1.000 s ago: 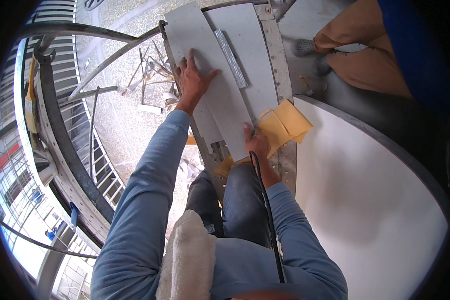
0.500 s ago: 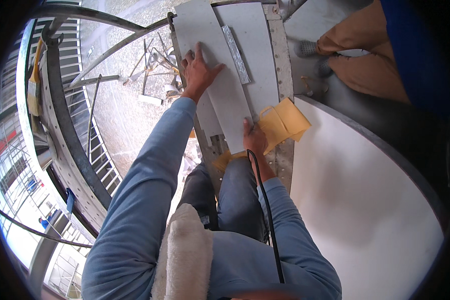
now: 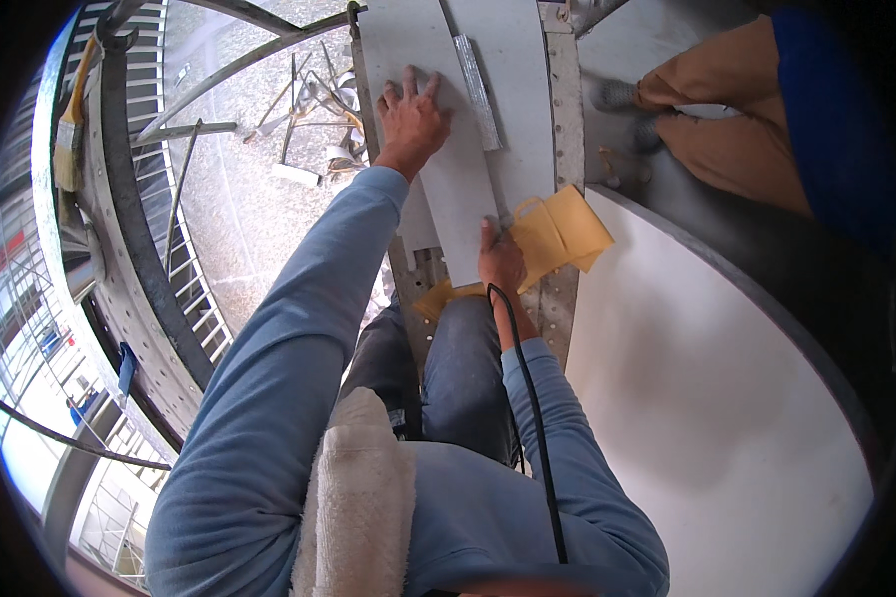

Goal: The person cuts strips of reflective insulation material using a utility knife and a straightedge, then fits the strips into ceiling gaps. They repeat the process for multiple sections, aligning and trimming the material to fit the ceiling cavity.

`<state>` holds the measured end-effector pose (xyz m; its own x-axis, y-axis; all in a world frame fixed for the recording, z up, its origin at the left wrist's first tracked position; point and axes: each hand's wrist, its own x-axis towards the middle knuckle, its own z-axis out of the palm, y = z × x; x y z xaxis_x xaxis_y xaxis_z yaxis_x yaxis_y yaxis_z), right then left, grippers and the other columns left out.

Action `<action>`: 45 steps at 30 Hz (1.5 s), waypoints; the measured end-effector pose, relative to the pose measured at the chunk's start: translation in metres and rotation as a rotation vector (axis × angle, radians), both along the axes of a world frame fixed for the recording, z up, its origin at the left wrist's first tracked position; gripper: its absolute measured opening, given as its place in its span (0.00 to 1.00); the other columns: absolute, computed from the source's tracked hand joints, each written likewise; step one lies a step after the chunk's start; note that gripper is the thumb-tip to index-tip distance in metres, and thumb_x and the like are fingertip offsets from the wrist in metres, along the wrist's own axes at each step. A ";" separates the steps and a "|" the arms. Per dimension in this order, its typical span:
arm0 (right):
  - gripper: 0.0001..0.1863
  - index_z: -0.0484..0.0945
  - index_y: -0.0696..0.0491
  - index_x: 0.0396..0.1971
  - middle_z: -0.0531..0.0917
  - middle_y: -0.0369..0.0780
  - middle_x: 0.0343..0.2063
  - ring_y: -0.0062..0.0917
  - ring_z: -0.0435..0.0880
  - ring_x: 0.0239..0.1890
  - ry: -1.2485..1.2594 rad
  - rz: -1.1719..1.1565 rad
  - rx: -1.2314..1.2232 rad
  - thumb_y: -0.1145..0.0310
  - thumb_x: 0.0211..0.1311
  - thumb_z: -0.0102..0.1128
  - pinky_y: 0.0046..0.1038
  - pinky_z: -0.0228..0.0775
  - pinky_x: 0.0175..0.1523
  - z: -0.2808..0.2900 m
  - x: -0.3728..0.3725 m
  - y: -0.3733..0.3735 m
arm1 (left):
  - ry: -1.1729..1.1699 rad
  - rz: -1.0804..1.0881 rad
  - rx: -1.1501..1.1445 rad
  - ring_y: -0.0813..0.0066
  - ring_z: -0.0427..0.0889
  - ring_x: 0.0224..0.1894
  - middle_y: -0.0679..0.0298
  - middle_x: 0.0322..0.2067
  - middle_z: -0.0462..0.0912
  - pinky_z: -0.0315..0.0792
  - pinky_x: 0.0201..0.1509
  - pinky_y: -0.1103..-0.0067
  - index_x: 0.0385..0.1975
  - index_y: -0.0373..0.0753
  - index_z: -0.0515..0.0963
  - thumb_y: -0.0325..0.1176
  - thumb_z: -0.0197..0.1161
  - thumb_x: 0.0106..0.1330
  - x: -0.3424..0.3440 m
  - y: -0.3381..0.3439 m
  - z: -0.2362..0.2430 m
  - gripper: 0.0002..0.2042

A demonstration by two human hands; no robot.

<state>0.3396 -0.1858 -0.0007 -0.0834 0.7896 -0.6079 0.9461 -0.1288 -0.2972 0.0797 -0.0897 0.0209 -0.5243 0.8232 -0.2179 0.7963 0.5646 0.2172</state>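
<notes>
A long light-grey board strip (image 3: 458, 164) lies along the narrow plank in front of me, on top of a wider grey sheet (image 3: 518, 109). My left hand (image 3: 411, 121) rests flat on the strip's far half, fingers spread and pointing away. At the near right edge my right hand (image 3: 503, 261) grips the strip, its thumb on top and the other fingers mostly hidden. Beside the strip, on the wider sheet, lies a ribbed silvery metal strip (image 3: 478, 92). A folded yellow sheet or cloth (image 3: 558, 237) sits just right of my right hand.
A perforated metal plank (image 3: 560, 119) supports the boards. On the left are scaffold tubes (image 3: 234, 90) and a hanging paintbrush (image 3: 70, 149). Scraps (image 3: 334, 124) litter the floor beyond. A large white panel (image 3: 707, 368) stands at right, with another person's legs (image 3: 727, 149) behind. A black cord (image 3: 538, 428) crosses my right forearm.
My left hand has shifted slightly right and away along the strip, and its thumb has drawn in closer to the fingers. My right hand keeps its place at the near edge. The whole view has shifted a little.
</notes>
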 end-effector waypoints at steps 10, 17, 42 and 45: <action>0.44 0.84 0.60 0.42 0.87 0.56 0.34 0.54 0.87 0.42 0.003 -0.023 -0.036 0.29 0.71 0.39 0.51 0.77 0.47 0.001 0.000 0.003 | -0.155 0.018 -0.162 0.25 0.52 0.74 0.54 0.79 0.44 0.61 0.69 0.37 0.77 0.56 0.56 0.56 0.72 0.60 0.004 0.000 0.025 0.46; 0.44 0.84 0.60 0.41 0.87 0.56 0.35 0.54 0.87 0.43 0.025 -0.033 -0.043 0.29 0.72 0.39 0.51 0.77 0.48 -0.002 0.003 0.003 | -0.203 0.030 -0.172 0.21 0.56 0.72 0.53 0.80 0.41 0.65 0.70 0.41 0.78 0.57 0.55 0.54 0.74 0.59 0.002 0.002 0.026 0.48; 0.41 0.84 0.58 0.39 0.87 0.56 0.36 0.56 0.86 0.44 0.014 -0.014 -0.012 0.30 0.71 0.41 0.53 0.75 0.50 0.010 0.011 0.010 | -0.188 -0.031 -0.147 0.22 0.61 0.70 0.41 0.78 0.44 0.61 0.75 0.50 0.78 0.48 0.54 0.58 0.77 0.53 0.000 0.005 0.025 0.54; 0.41 0.84 0.57 0.40 0.87 0.56 0.37 0.56 0.85 0.45 -0.011 0.010 -0.011 0.30 0.71 0.41 0.53 0.75 0.50 0.013 0.013 0.013 | -0.195 -0.032 -0.138 0.22 0.61 0.70 0.40 0.77 0.44 0.60 0.76 0.50 0.78 0.47 0.54 0.58 0.77 0.53 0.000 0.005 0.024 0.54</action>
<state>0.3525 -0.1732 0.0128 -0.0843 0.7821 -0.6174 0.9504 -0.1230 -0.2856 0.0793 -0.0852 0.0444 -0.4354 0.7940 -0.4244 0.7650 0.5748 0.2906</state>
